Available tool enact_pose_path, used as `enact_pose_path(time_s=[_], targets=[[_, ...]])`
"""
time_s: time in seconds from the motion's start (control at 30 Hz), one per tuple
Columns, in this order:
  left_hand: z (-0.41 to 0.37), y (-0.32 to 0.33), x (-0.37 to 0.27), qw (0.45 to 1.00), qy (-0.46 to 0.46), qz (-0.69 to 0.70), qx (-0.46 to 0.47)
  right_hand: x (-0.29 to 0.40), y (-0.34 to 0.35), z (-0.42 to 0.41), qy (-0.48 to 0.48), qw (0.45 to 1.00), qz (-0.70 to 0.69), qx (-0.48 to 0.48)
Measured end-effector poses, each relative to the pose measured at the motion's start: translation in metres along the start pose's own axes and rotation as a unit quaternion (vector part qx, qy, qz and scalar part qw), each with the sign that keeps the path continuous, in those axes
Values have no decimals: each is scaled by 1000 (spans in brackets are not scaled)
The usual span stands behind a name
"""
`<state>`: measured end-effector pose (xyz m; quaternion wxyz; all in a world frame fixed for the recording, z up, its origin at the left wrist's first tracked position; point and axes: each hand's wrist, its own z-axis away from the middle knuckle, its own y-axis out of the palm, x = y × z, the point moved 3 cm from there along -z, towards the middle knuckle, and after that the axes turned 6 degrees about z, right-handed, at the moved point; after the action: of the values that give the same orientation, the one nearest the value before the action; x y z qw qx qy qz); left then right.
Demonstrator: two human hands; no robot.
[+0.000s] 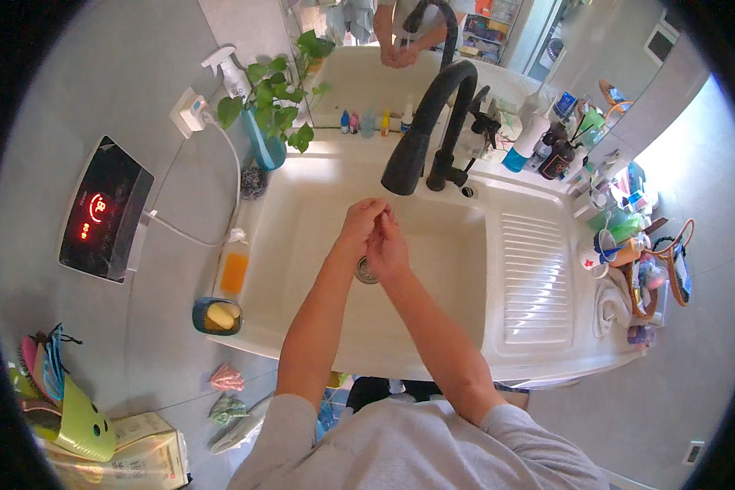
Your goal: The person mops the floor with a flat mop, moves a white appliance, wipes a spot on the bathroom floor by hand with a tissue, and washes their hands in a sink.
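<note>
My left hand and my right hand meet with fingertips together over the basin of a cream-coloured sink. They are just below the spray head of a black gooseneck faucet. Whether water is running is hard to make out. Both palms are partly cupped, and I see no object between them, though the insides of the fingers are hidden. Part of the round metal drain shows beneath my wrists. The mirror behind the faucet reflects the joined hands.
On the left rim stand a soap dish with yellow soap and a bottle of orange liquid. A plant in a blue vase is at the back left. A ribbed drainboard lies right, beside a mug, bottles and a cloth.
</note>
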<state>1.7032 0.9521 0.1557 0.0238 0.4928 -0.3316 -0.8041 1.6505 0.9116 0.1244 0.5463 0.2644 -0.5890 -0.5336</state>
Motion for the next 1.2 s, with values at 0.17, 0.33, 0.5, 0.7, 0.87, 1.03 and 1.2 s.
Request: enact_pose_path(time_s=[0.17, 0.33, 0.5, 0.7, 0.87, 1.03, 1.2], targets=[[-22, -5, 10, 957, 118, -240, -113, 25, 50, 34, -105, 892, 438, -47], [-5, 1, 29, 778, 393, -461, -170, 34, 16, 8, -84, 652, 752, -43], [21, 8, 23, 848, 411, -336, -7, 35, 28, 11, 112, 880, 461, -12], [38, 12, 34, 951, 296, -58, 70, 8, -25, -15, 59, 950, 291, 95], [52, 0, 53, 898, 210, 377, 84, 28, 29, 13, 164, 937, 247, 186], [64, 21, 41, 978, 206, 8, -26, 31, -3, -31, 207, 853, 479, -1], [59, 21, 44, 917, 217, -272, -197, 27, 1, -25, -79, 669, 737, 50]])
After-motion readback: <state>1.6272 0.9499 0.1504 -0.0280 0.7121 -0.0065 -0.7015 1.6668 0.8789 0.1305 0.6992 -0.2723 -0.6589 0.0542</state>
